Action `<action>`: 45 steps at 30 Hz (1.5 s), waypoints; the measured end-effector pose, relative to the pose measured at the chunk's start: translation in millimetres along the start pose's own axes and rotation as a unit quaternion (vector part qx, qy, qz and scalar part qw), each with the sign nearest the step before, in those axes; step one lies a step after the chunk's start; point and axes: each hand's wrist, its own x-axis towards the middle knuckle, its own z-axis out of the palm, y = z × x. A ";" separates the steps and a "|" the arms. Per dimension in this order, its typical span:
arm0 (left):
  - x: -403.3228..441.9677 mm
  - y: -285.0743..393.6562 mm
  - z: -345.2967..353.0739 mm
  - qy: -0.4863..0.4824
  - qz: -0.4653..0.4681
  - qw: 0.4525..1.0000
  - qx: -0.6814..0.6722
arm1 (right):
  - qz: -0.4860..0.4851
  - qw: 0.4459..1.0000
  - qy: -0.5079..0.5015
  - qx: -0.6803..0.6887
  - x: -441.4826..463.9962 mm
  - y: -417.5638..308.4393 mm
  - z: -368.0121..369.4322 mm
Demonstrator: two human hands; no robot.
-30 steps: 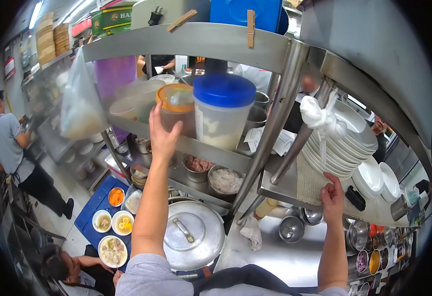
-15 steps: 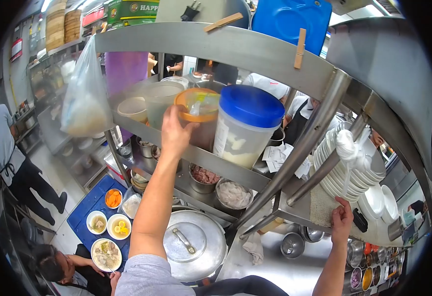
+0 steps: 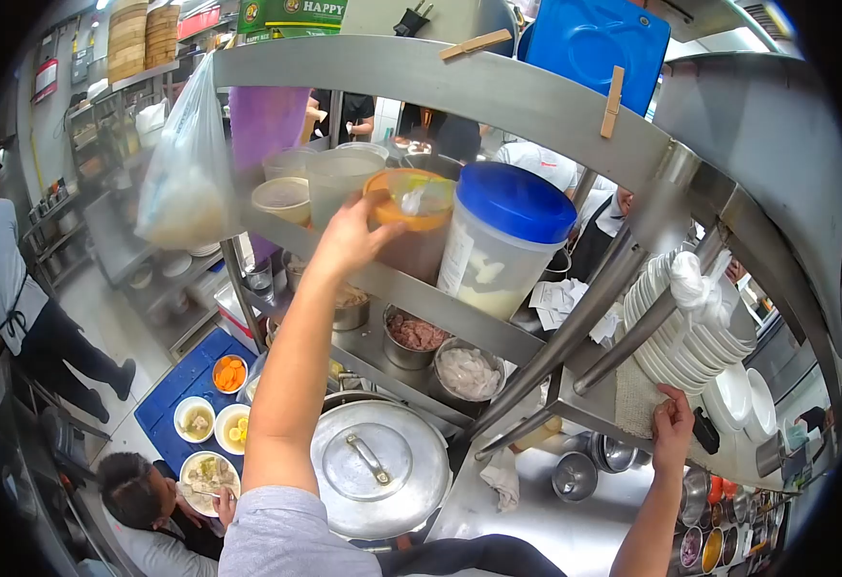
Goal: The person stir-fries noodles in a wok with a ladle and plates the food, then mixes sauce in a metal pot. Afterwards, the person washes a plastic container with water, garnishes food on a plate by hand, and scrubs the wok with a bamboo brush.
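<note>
A: Your left hand (image 3: 351,238) is at the orange tub (image 3: 411,219), half-spread, with fingertips over the left of its rim and your thumb on the near side.

B: Contact, yes, but I can't tell whether you have a firm hold. The tub is on the upper shelf (image 3: 421,290), between a pale bucket (image 3: 344,188) on the left and the blue-lidded bucket (image 3: 507,231) close on the right.

A: And your right hand (image 3: 671,428)? It's well apart from the left, over at the ledge, its fingers loosely bent beside the cloth (image 3: 637,399).

B: Right, just below the stacked plates (image 3: 676,327) — whether those fingers press on anything, I can't tell. A small black object (image 3: 705,430) lies just to the right, with white dishes (image 3: 728,399) beyond.

A: Below your left forearm sits the big pot lid (image 3: 411,490), handle uppermost. On the lower shelf you have red meat (image 3: 416,330) in one pot and pale pieces (image 3: 469,372) in another, side by side.

B: Near left of you, a co-worker (image 3: 132,490) leans over a bowl (image 3: 207,469) at the blue tray (image 3: 166,389) — carrots (image 3: 229,374) are in another bowl at its far end.
</note>
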 end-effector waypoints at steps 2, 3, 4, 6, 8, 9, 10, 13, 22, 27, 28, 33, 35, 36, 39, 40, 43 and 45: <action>7.7 7.3 5.7 -0.036 -0.042 0.998 0.021 | 0.011 1.000 -0.018 0.014 -1.9 0.0 -2.5; 13.3 11.8 5.8 -0.070 -0.077 0.994 0.037 | 0.018 0.999 -0.028 0.029 -1.0 -1.4 -3.4; 16.4 13.7 1.9 -0.099 -0.082 0.990 0.050 | 0.016 0.999 -0.029 0.028 -1.5 -3.4 -3.1; 15.9 18.1 -9.1 -0.117 -0.085 0.988 0.046 | 0.035 0.998 -0.034 0.026 -3.1 -9.5 -2.3; 16.9 14.8 -22.4 -0.134 -0.087 0.986 0.044 | 0.031 0.998 -0.053 0.033 -5.9 -20.3 -3.4; 16.8 7.9 -31.6 -0.031 -0.094 0.994 0.041 | 0.030 0.996 -0.072 0.041 -6.4 -22.8 -2.9; 17.7 1.0 -39.1 0.070 -0.098 0.992 0.037 | 0.029 0.996 -0.072 0.042 -5.8 -21.9 -0.7; 23.2 -31.6 -37.2 0.174 -0.068 0.977 0.104 | -0.022 0.988 -0.152 0.003 -8.7 -26.7 6.0; 62.3 -49.9 -41.1 0.205 -0.070 0.972 0.089 | -0.012 0.967 -0.230 0.112 8.6 -31.0 52.1; 96.0 -32.9 -97.7 0.176 -0.076 0.977 0.096 | -0.005 0.956 -0.244 0.165 10.2 -29.5 49.7; 103.3 -41.5 -101.8 0.214 -0.048 0.968 0.120 | -0.005 0.953 -0.243 0.181 10.6 -29.6 49.9; 107.2 -88.6 -110.4 0.154 -0.106 0.970 0.153 | 0.006 0.949 -0.239 0.207 12.4 -31.3 49.0; 102.1 -111.6 -99.6 0.217 -0.162 0.951 0.151 | 0.016 0.948 -0.241 0.206 11.8 -31.9 48.8; 100.2 -108.4 -96.3 0.218 -0.157 0.952 0.149 | 0.014 0.950 -0.236 0.206 12.0 -29.6 48.7; 85.7 -93.4 -84.1 0.285 -0.123 0.932 0.185 | 0.016 0.948 -0.236 0.213 15.0 -26.7 44.9; 83.0 -84.8 -78.9 0.353 -0.038 0.920 0.168 | 0.026 0.945 -0.237 0.222 15.0 -28.2 45.3; 83.1 -56.9 -49.0 0.285 -0.005 0.958 0.039 | 0.039 0.943 -0.230 0.238 17.0 -24.9 47.4; 97.5 -69.4 -8.5 0.115 -0.050 0.992 0.024 | 0.044 0.943 -0.228 0.237 16.7 -24.0 46.3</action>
